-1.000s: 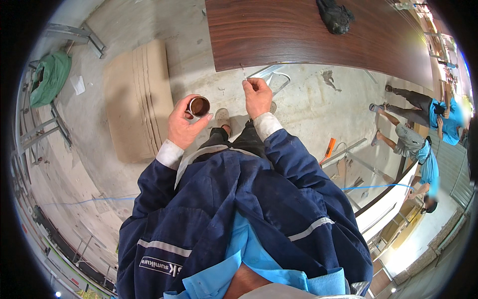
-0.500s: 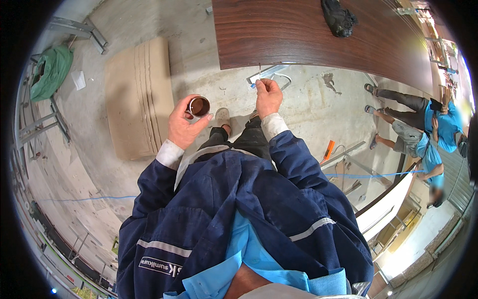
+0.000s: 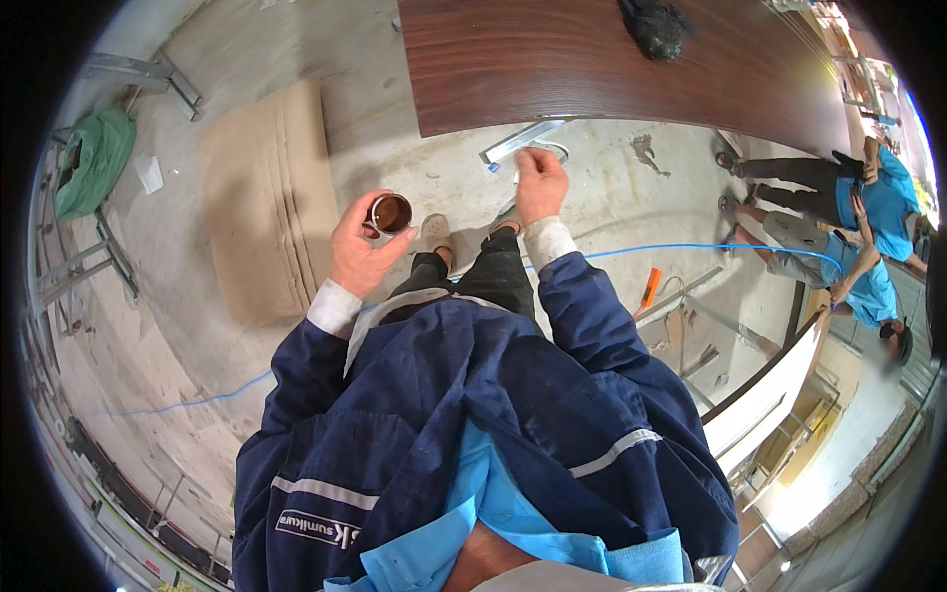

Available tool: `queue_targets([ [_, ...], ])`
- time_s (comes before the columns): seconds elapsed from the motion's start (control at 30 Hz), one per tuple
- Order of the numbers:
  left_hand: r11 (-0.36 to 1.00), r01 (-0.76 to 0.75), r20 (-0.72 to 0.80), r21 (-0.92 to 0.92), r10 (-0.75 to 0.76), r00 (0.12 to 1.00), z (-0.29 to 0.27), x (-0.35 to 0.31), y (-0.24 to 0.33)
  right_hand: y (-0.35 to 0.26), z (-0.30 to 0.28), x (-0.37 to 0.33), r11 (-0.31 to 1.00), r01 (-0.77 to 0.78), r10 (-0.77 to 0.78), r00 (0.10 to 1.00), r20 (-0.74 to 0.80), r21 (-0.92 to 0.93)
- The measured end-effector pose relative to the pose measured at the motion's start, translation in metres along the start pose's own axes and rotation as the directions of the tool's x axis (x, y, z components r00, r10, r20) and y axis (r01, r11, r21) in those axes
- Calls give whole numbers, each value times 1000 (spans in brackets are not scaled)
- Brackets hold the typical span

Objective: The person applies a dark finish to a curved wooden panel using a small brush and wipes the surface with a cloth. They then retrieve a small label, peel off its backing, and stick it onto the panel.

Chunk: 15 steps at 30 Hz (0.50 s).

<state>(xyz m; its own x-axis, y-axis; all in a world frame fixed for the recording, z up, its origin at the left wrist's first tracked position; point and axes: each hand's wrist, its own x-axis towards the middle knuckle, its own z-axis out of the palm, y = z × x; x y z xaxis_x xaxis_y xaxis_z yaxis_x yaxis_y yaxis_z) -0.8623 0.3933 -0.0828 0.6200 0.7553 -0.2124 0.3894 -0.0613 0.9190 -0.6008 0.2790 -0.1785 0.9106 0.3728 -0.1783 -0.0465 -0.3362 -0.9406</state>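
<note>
A small round cup with dark brown contents is in my left hand, its mouth facing up. The fingers and thumb wrap round its sides. My right hand is closed in a pinch to the right of the cup, just below the near edge of a dark wood-grain board. The thin stick-like tool between its fingertips is mostly hidden here, and its tip cannot be made out. A gap of bare floor separates the right hand from the board in the picture.
A crumpled black bag lies on the board. Flat cardboard rests on the floor at left, near a green sack. A blue hose crosses at right, past an orange tool. Two people in blue shirts stand at far right.
My right hand has drawn slightly right, and the thin stick no longer shows beyond its fingers. The blue hose has lifted into an arc at right. The left hand still holds the cup.
</note>
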Motion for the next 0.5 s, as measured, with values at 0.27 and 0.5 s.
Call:
queue_targets([
  [0.27, 997, -52, 18, 62, 51, 999, 7, 4, -1, 6, -21, 23, 999, 22, -26, 993, -111, -39],
  [0.5, 998, -44, 24, 47, 43, 999, 3, -1, -3, 13, -30, 36, 997, 65, -55, 974, -220, 40],
])
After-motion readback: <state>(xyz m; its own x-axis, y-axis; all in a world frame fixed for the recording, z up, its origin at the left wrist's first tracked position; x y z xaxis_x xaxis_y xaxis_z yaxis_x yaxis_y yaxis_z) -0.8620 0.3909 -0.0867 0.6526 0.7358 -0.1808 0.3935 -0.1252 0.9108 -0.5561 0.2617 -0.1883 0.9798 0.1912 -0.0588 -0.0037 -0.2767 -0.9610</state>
